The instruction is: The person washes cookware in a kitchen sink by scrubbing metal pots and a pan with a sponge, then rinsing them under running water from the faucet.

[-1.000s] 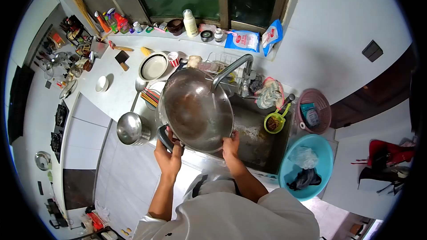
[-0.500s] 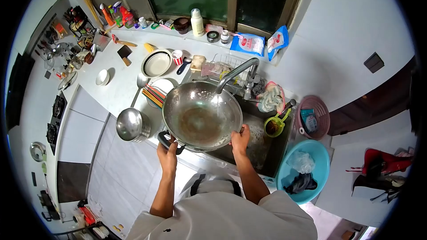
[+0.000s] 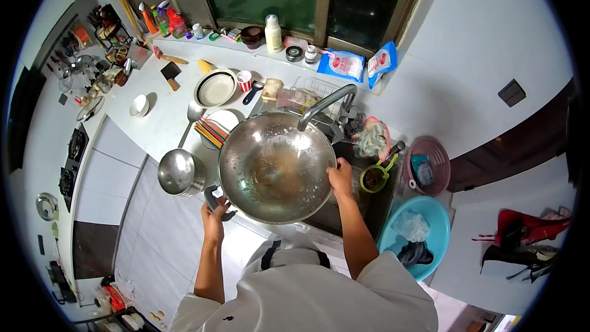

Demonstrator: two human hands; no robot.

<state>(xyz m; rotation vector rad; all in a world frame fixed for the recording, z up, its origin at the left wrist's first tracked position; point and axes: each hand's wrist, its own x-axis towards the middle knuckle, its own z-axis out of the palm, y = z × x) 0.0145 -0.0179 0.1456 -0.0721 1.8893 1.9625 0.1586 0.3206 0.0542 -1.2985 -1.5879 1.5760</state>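
Note:
A large steel wok (image 3: 270,190) is over the front left part of the sink (image 3: 369,206), with a little brownish water and pale spots or suds inside. My left hand (image 3: 213,218) is closed around its black handle (image 3: 216,201) at the lower left. On the opposite side, my right hand (image 3: 340,177) grips the wok's right rim; its fingertips are partly hidden. The faucet (image 3: 326,103) arches over the wok's far edge. Right of my right hand, a green strainer-like container (image 3: 376,178) sits in the sink.
To the left stand a steel pot (image 3: 178,172), a spatula-like utensil (image 3: 189,122) and colored chopsticks (image 3: 210,133) on a plate. A cream bowl (image 3: 215,88) is further back. A blue basin (image 3: 439,233) and a pink basket (image 3: 439,169) flank the sink's right side.
The wok has shifted slightly left and tipped, and the water in it has spread. My right hand has moved up and right with the rim; my left hand has moved left and slightly down.

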